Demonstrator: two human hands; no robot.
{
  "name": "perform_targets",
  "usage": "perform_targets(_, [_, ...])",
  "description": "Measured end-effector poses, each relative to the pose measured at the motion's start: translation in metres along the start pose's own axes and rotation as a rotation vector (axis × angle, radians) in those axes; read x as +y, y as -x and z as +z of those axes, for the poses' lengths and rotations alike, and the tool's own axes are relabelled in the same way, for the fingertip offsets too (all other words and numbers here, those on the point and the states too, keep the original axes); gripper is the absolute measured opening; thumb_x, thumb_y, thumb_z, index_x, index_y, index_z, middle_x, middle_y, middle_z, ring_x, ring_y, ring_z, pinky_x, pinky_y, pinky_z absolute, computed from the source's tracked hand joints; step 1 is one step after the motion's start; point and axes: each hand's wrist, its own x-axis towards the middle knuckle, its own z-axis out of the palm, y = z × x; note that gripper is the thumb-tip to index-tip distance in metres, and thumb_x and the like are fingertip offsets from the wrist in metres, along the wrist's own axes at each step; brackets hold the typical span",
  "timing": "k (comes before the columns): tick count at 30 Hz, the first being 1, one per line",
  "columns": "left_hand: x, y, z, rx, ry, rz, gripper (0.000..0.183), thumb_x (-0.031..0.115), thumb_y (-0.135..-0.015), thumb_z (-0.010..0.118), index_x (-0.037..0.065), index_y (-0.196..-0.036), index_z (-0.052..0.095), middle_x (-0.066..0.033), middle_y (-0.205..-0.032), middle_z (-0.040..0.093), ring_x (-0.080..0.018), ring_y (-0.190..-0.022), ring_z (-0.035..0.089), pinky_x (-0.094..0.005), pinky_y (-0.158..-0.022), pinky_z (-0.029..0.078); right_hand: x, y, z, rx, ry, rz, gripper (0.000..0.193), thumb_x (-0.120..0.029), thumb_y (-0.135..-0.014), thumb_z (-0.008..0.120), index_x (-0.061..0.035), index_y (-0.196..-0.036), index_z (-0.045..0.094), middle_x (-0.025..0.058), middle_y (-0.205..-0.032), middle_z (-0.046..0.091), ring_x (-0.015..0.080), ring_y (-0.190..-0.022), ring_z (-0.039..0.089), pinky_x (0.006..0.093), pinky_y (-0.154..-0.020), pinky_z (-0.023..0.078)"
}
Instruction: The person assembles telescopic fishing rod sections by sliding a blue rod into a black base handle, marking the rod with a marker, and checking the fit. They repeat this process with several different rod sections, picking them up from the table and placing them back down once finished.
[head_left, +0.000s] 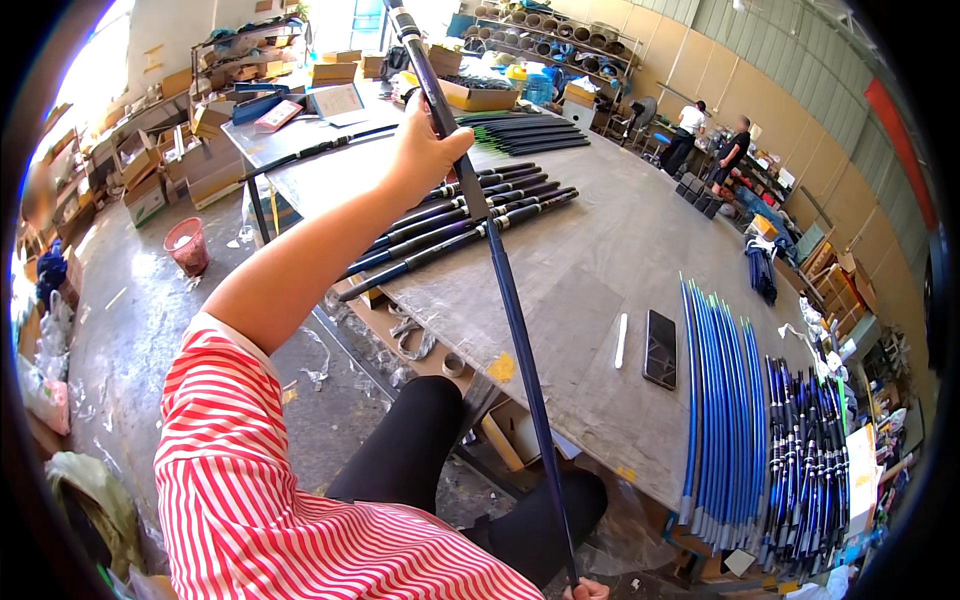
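Blue-black rod [516, 320] slants over the near desk [590, 260]; left hand [424, 150] grasps its far part, right hand [588, 591] its thin near end; best held straight, without bending.

Table [590, 260] holds phone [659, 348], blue rods [728, 400] (and, apparently, a carton [478, 100])

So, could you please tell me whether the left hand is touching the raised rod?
Touching: the head view shows the left hand around the raised rod, its thumb lying across the front.
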Motion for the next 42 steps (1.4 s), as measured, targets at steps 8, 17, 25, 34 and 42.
perform_targets(8, [0.007,0.008,0.003,-0.063,0.084,-0.052,0.076,0.009,-0.078,0.06,-0.01,-0.134,0.012,-0.0021,-0.063,0.051,-0.0072,-0.046,0.047,-0.02,-0.035,0.039,0.003,0.003,0.014,0.01,-0.123,-0.085,0.037,-0.036,-0.085,0.058,-0.0087,-0.062,0.05,-0.0053,-0.051,0.04,0.0039,-0.042,0.034,0.0214,-0.037,0.024])
perform_targets(17, [0.02,0.019,0.017,-0.065,0.065,-0.025,0.072,0.01,-0.078,0.062,-0.006,-0.135,0.02,-0.0002,-0.065,0.049,-0.0056,-0.055,0.046,-0.0194,-0.046,0.038,0.019,0.004,-0.003,-0.006,-0.125,-0.042,0.026,-0.03,-0.085,0.06,-0.0066,-0.074,0.059,-0.006,-0.055,0.043,0.0042,-0.047,0.037,0.0198,-0.042,0.027])
perform_targets(25, [0.019,0.02,0.022,-0.074,0.086,0.035,0.054,0.009,-0.08,0.06,-0.005,-0.124,0.032,-0.0009,-0.066,0.051,-0.0065,-0.055,0.049,-0.0184,-0.049,0.04,0.022,0.003,0.004,-0.064,-0.229,-0.062,0.028,-0.027,-0.08,0.065,0.0,-0.084,0.061,-0.001,-0.058,0.05,0.0071,-0.048,0.043,0.02,-0.043,0.032])
perform_targets(34, [0.034,0.029,0.022,-0.112,0.192,0.152,0.051,0.01,-0.078,0.061,-0.003,-0.12,0.036,-0.0024,-0.072,0.053,-0.0072,-0.056,0.051,-0.0196,-0.04,0.041,0.062,-0.01,-0.004,-0.175,-0.467,0.055,0.036,-0.036,-0.082,0.061,0.0001,-0.084,0.061,0.0004,-0.053,0.048,0.0104,-0.041,0.043,0.0245,-0.039,0.035])
perform_targets(42, [0.041,0.049,0.03,-0.169,0.189,0.148,0.047,0.006,-0.079,0.059,-0.001,-0.119,0.035,-0.0037,-0.078,0.053,-0.0081,-0.06,0.053,-0.0196,-0.047,0.043,0.046,-0.01,0.012,-0.124,-0.515,-0.01,0.035,-0.031,-0.08,0.065,0.0026,-0.089,0.062,0.0032,-0.059,0.054,0.0109,-0.045,0.046,0.024,-0.041,0.036])
